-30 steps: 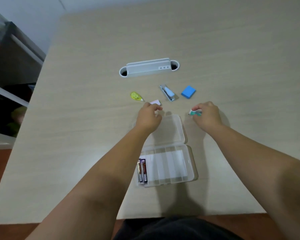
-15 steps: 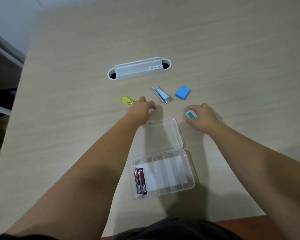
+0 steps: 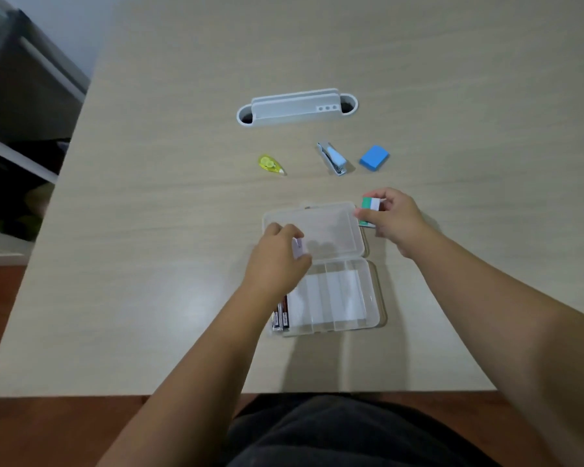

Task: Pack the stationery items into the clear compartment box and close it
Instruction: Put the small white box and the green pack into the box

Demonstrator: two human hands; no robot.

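The clear compartment box lies open on the table, its lid folded back flat. Two dark lead cases lie in its leftmost compartment. My left hand hovers over the box's left side, shut on a small white-pink item. My right hand is at the lid's right edge, holding a small green-and-white box. Farther back lie a yellow correction tape, a pale blue mini stapler and a blue eraser.
A white cable-port cover is set into the wooden table behind the items. Dark shelving stands beyond the table's left edge. The table's front edge runs just below the box.
Both hands have drawn back from the far items towards the box, the left with the white-pink item, the right with the green-and-white box lifted off the table.
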